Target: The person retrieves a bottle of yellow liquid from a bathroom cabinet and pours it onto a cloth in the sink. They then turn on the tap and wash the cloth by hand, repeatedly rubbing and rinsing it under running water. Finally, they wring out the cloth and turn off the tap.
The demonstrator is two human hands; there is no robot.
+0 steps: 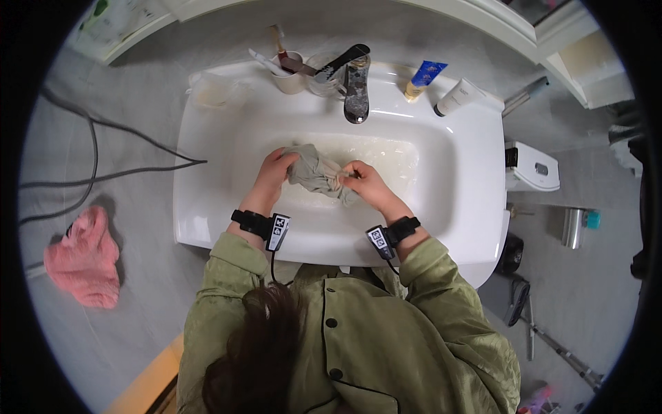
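A crumpled grey-green cloth is stretched between my two hands over the basin of a white sink. My left hand grips its left end, the fingers partly hidden behind the fabric. At the cloth's right end, my right hand pinches a fold between thumb and fingers. Whitish, sudsy water lies in the basin below and behind the cloth. The faucet stands beyond my hands, its dark handle pointing up and to the right.
On the sink's back ledge stand a cup with toothbrushes, a clear glass mug, a blue-and-yellow tube and a white tube. A pink towel hangs at left, below dark cables. A toilet is at right.
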